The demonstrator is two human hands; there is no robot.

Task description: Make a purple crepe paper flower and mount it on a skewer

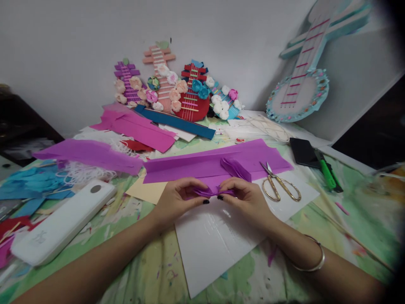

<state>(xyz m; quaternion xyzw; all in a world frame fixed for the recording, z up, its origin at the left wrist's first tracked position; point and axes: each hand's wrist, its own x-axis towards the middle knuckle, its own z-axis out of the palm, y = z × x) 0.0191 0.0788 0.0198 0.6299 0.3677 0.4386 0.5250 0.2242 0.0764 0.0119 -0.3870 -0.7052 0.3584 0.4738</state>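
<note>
Between my two hands is a small folded piece of purple crepe paper (212, 191). My left hand (183, 196) pinches its left end, thumb below and fingers above. The right end is pinched the same way by my right hand (242, 196). Both hands are just above a white board (211, 249). Behind the fingers lies another folded stack of purple paper (236, 168), resting against a long purple paper strip (196, 159). Gold-handled scissors (280, 185) lie to the right of my right hand, blades slightly apart and pointing away.
A white oblong device (65, 221) lies at left, near blue paper scraps (34, 183). Pink paper (136, 126) and a dark blue strip (180, 122) lie behind. Several decorated paper instruments (191, 97) lean on the wall. A green-handled cutter (327, 174) and black phone-like slab (303, 152) are at right.
</note>
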